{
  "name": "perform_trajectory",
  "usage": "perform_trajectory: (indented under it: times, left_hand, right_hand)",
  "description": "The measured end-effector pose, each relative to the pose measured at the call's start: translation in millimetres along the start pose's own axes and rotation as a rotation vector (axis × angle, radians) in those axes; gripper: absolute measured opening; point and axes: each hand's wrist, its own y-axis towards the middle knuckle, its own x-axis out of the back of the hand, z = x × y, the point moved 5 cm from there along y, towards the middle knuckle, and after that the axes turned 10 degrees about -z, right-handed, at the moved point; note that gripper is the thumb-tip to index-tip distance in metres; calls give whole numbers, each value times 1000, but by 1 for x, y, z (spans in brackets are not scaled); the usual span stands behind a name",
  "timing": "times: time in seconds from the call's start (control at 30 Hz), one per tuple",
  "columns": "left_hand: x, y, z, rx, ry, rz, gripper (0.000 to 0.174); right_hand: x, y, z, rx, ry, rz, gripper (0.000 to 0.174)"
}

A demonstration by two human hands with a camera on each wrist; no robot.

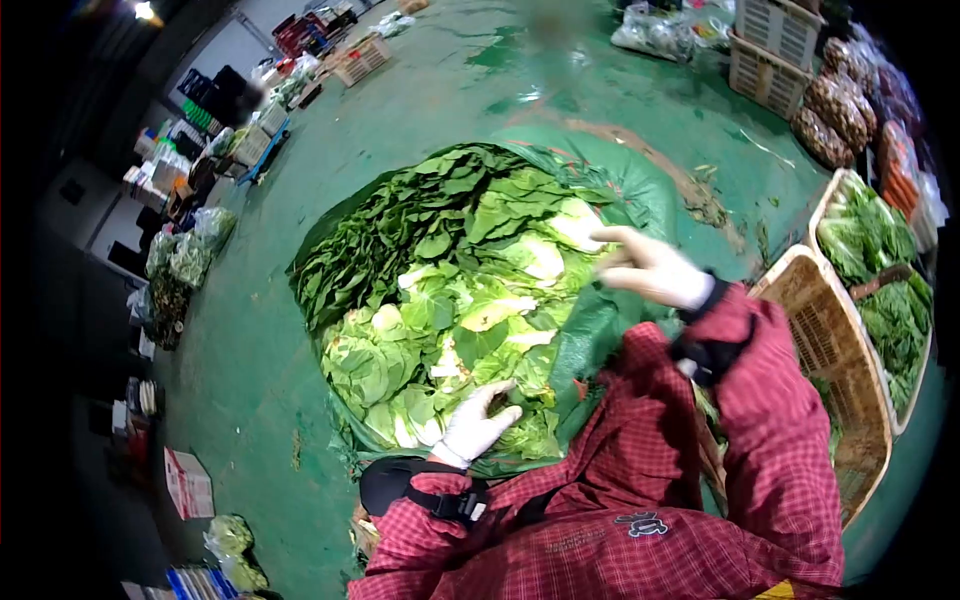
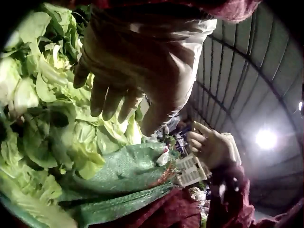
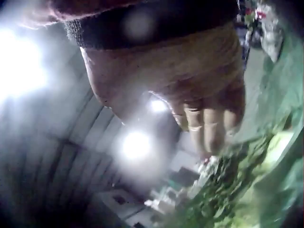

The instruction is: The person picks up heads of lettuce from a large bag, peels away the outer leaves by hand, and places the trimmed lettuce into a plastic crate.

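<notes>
Leafy greens fill a large green woven sack (image 1: 640, 190) that lies wide open on the floor in front of me. Dark green leaves (image 1: 385, 235) are heaped along its far left side, paler cabbage-like leaves (image 1: 485, 315) nearer to me. My gloved left hand (image 1: 475, 428) is over the pale leaves at the near edge, thumb apart from the loosely bent fingers, with nothing in its grasp. Over the sack's right side, my gloved right hand (image 1: 655, 272) is raised near a white leaf stalk (image 1: 577, 225). Its fingers are loosely bent and hold nothing; the hand is slightly blurred.
Beside my right arm stands a tan plastic crate (image 1: 835, 350), with crates of leafy greens (image 1: 865, 230) behind it. Stacked crates (image 1: 775, 55) and net bags of produce (image 1: 840, 105) are at the far right. Boxes and bags line the left side of the green floor (image 1: 250, 350).
</notes>
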Motion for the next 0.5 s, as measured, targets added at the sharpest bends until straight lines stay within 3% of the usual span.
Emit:
perform_trajectory:
  times: [0.03, 0.07, 0.1, 0.13, 0.17, 0.2, 0.27, 0.33, 0.43, 0.5]
  left_hand:
    - [6, 2, -2, -24, 36, -15, 47]
    - [18, 2, -5, -10, -7, -41, 47]
    - [31, 3, 1, 3, 2, -63, 47]
    - [46, 2, 5, 7, -64, -120, 47]
    - [62, 2, 11, 9, -131, -173, 47]
    - [76, 2, 27, 58, -167, -190, 48]
    - [96, 5, 46, 88, -360, -283, 45]
    - [110, 10, 52, 121, -478, -384, 41]
    - [107, 21, 77, 124, -696, -461, 40]
    - [104, 28, 79, 137, -686, -465, 38]
  right_hand:
    - [-29, 38, -14, 1, -133, -14, 61]
    - [-53, 78, -24, 162, -653, -98, 74]
    - [-76, 113, -57, 64, -936, -88, 87]
    - [-89, 120, -54, -184, -931, 12, 95]
    - [-107, 137, -100, -401, -861, -8, 101]
    - [-119, 145, -133, -510, -767, -51, 100]
    - [-132, 136, -141, -628, -678, -207, 99]
    - [-140, 128, -144, -580, -698, -408, 99]
    - [-129, 123, -123, -437, -600, -561, 82]
    - [-124, 139, -117, -167, -425, -597, 70]
